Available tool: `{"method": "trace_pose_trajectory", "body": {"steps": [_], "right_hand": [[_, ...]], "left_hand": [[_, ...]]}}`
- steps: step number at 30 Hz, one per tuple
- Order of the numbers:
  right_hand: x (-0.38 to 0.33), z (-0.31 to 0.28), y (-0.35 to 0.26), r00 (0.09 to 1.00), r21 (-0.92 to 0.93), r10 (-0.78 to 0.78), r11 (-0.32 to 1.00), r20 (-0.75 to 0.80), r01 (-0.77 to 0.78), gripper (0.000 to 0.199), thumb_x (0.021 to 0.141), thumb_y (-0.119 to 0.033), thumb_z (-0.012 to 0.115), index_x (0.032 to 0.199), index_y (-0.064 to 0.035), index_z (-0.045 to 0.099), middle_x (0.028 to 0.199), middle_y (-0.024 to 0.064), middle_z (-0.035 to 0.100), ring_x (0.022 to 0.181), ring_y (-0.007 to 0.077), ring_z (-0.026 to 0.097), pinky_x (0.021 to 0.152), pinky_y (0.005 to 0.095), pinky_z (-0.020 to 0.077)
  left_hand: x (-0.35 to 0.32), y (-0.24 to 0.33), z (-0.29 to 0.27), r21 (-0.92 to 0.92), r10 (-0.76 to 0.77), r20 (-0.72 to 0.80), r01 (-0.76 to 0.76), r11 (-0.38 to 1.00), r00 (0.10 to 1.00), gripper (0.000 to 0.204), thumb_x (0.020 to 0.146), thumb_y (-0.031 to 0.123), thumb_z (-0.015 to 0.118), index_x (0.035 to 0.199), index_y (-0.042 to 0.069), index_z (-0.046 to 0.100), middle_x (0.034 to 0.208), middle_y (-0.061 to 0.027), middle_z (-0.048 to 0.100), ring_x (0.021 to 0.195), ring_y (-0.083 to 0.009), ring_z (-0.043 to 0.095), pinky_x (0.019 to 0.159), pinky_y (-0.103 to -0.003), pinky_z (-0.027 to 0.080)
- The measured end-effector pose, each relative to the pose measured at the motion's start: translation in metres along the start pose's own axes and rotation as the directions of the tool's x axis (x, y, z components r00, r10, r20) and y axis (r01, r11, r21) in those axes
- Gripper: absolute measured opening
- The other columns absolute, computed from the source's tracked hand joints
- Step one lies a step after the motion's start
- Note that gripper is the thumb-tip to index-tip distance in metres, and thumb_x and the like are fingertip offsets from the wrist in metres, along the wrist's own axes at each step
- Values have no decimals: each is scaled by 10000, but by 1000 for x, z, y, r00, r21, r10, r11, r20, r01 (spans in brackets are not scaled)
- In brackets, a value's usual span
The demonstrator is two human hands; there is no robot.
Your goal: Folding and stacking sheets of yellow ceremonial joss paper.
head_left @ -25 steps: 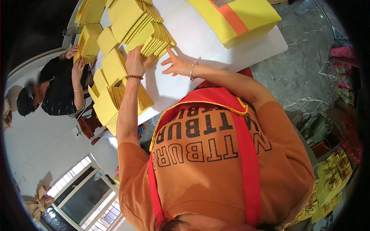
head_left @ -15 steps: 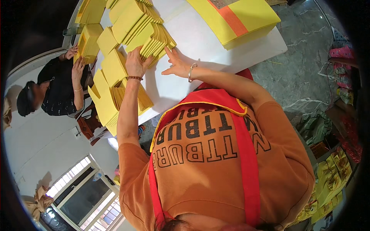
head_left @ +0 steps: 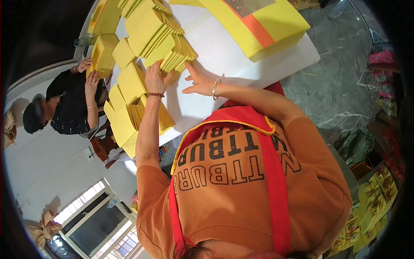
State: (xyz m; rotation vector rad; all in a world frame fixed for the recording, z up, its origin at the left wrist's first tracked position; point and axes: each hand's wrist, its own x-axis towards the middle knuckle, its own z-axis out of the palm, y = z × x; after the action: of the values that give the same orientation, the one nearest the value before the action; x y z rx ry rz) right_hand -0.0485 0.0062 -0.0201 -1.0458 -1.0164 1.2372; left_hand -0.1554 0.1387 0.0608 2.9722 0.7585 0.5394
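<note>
The fanned stack of yellow sheets (head_left: 170,47) lies on the white tabletop (head_left: 224,56), slanting from the upper left down to its ribbed end near the middle of the view. The left hand (head_left: 156,77) rests against the lower edge of that stack, fingers curled over the sheet ends, thumb side toward the tabletop; it grips the edge rather than lying flat. The right hand (head_left: 199,80) lies just beside the stack's ribbed end, fingers spread and flat on the tabletop, fingertips touching the sheets. Compared with the earlier frames, both hands hold the same places at the stack; no clear shift shows in the stack. Further yellow bundles (head_left: 129,99) sit below the left forearm at the tabletop's edge. A large yellow pack with an orange stripe (head_left: 263,26) lies at the far side. A second person in a dark top (head_left: 71,105) handles another yellow bundle (head_left: 103,49) at the left.
</note>
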Motion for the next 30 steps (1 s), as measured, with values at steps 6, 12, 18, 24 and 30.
{"method": "trace_pose_trajectory", "body": {"steps": [6,12,18,24,30], "right_hand": [[-2,-15,8,974,-170,48,982,-223,-87,589,698,-154,637,1221,-38,391,1180,187,390,890,245,548,761,318,458],[-7,-16,-46,980,-246,-80,969,-180,34,313,738,-114,569,1046,-60,576,961,126,550,748,209,567,701,300,460],[-47,-26,-132,989,-179,-45,981,140,70,259,790,-117,560,1043,-61,568,973,99,558,797,179,566,713,285,453],[-78,-87,-226,945,-285,-98,939,313,192,254,818,-102,558,1069,-60,544,999,58,565,852,135,555,724,269,446],[-85,-185,-253,988,-351,-143,924,51,152,266,833,-69,537,1098,-45,524,1029,45,565,880,112,536,768,244,424]], "left_hand": [[-10,5,15,116,-26,11,24,993,1000,554,597,249,717,1058,40,490,1048,-134,502,940,-308,455,801,-399,375],[-12,14,13,140,-41,33,37,990,999,596,636,280,683,1142,59,455,1078,-131,459,993,-302,423,817,-401,344],[-13,19,3,147,-84,-3,84,986,996,647,641,296,687,1192,83,421,1108,-123,442,1036,-304,401,863,-409,322],[-11,19,0,105,-74,97,63,992,993,649,640,336,693,1176,79,434,1151,-107,442,1086,-287,391,893,-406,315],[1,22,-23,149,-78,191,49,988,978,681,640,412,681,1179,77,434,1154,-98,452,1077,-273,412,887,-385,328]]}}
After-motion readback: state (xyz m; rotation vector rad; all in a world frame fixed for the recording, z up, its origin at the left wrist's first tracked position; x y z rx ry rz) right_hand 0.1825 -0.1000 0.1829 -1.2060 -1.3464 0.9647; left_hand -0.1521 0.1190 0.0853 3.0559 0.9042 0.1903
